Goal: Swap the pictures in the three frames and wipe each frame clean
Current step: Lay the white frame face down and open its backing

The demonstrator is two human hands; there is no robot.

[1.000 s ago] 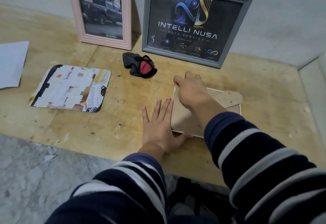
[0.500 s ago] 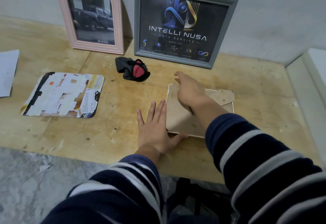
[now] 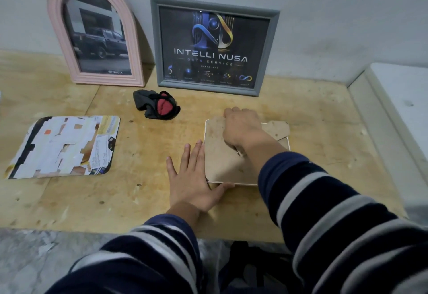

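1. On the counter near us, the small white frame lies face down, and we see its brown back board.
2. Our left hand lies flat with straight fingers. It touches the frame's left edge, and the thumb sits at the near edge. It has stayed in this spot since a second ago.
3. Our right hand has slid a little along the far edge of the back board. Its fingers curl down over that edge. We cannot tell if they pinch a clip or just press.
4. The little stand flap sticks out past the frame's far right corner, as it did before.
5. So the back is not off yet. We think we are still working it loose to get the picture out.
6. The pink arched frame with the truck picture and the grey frame with the dark poster lean on the wall.
7. The dark cloth with a red patch lies just in front of them, ready for wiping.
8. A patchy flat sheet lies well to the left.
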